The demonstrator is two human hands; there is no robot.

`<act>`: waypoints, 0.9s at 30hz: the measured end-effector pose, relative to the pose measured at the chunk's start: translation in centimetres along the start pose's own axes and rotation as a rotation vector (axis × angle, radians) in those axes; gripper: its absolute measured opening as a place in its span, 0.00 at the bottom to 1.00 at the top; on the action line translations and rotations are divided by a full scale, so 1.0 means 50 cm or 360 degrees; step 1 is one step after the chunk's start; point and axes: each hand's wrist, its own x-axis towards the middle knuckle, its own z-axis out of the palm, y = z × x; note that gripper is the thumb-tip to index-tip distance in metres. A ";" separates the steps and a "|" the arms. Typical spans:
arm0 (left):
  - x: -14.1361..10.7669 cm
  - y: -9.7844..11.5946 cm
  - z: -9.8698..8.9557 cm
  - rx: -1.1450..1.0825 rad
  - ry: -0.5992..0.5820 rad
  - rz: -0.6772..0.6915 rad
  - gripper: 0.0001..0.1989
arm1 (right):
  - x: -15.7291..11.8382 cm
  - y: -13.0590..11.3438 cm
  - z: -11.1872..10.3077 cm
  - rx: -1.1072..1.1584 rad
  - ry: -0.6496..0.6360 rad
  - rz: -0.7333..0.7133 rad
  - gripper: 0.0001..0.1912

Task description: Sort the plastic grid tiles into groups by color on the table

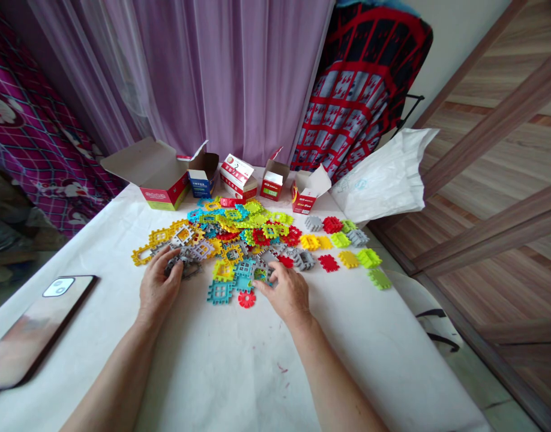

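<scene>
A heap of coloured plastic interlocking pieces [230,231] lies on the white-covered table. My left hand [161,282] rests at the heap's left front, its curved fingers on grey pieces [189,264]; whether it grips one cannot be made out. My right hand [290,292] is at the front right of the heap, thumb and fingers pinched around a grey piece [260,271]. Teal pieces [220,292] and a red round piece [246,299] lie just left of it. Small groups of red, yellow, green and grey pieces [348,259] lie apart on the right.
Opened boxes [165,195] [302,201] stand along the table's back edge, with a blue box [200,183] among them. A white bag [383,180] is at the back right corner. A phone [39,336] lies on the left of the table [221,378].
</scene>
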 end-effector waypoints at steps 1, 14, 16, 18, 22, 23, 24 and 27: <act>0.000 0.001 0.000 -0.0001 -0.0003 -0.0007 0.19 | 0.001 0.000 -0.002 0.0030 -0.0003 -0.0011 0.18; 0.000 0.007 -0.002 0.0031 -0.0026 -0.0002 0.21 | 0.007 0.028 -0.015 0.0097 -0.0224 -0.0270 0.25; 0.000 0.007 -0.003 0.0032 -0.0034 -0.0019 0.20 | 0.006 0.026 -0.013 0.0082 -0.0194 -0.0253 0.25; -0.001 0.007 -0.003 0.0035 -0.0029 -0.0029 0.20 | 0.005 0.022 -0.011 0.0063 -0.0147 -0.0233 0.24; -0.001 0.006 -0.002 0.0022 -0.0028 -0.0009 0.19 | 0.003 0.012 -0.005 0.0009 -0.0044 -0.0180 0.23; -0.001 0.006 -0.002 0.0019 -0.0032 -0.0006 0.19 | 0.003 0.010 -0.003 -0.0005 -0.0021 -0.0162 0.23; -0.001 0.006 -0.002 0.0019 -0.0031 -0.0007 0.19 | 0.003 0.009 -0.002 -0.0017 -0.0004 -0.0144 0.23; -0.001 0.007 -0.002 0.0021 -0.0015 -0.0015 0.18 | 0.001 0.006 0.001 -0.0046 0.0003 -0.0125 0.24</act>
